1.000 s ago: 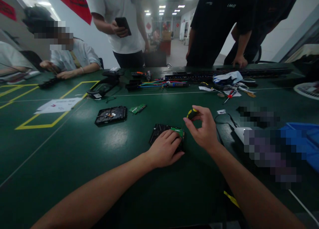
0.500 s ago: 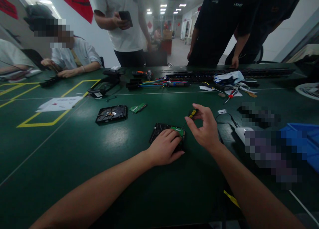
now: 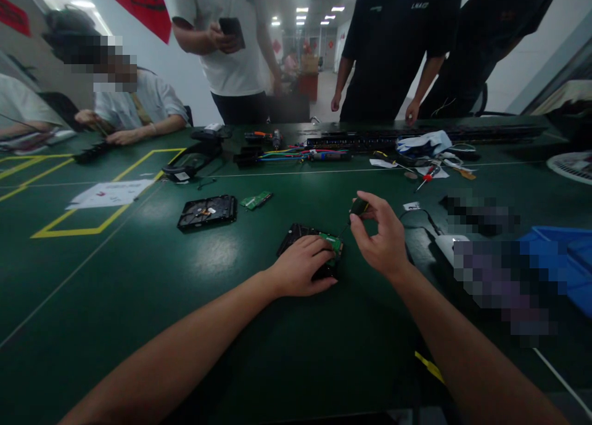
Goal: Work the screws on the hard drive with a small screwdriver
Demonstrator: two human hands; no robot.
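Note:
A black hard drive (image 3: pixel 292 237) lies on the green table in front of me, with a green circuit board (image 3: pixel 332 241) showing on its right part. My left hand (image 3: pixel 301 268) is closed over the drive, fingers across its top and thumb along the near right edge, hiding much of it. My right hand (image 3: pixel 382 237) pinches the dark handle of a small screwdriver (image 3: pixel 357 208) between thumb and fingers. The screwdriver's thin shaft slants down left toward the board's right edge; whether its tip touches a screw I cannot tell.
Another hard drive (image 3: pixel 208 211) and loose green circuit boards (image 3: pixel 256 200) lie to the left. Cables and tools (image 3: pixel 328 156) line the far side, including a red screwdriver (image 3: pixel 429 177). A blue bin (image 3: pixel 555 258) stands right. People stand opposite, one holding a phone (image 3: pixel 232 31).
The screwdriver's handle has turned in my right fingers, its yellow mark now mostly out of sight. My left hand has shifted very slightly left. A person opposite has moved left.

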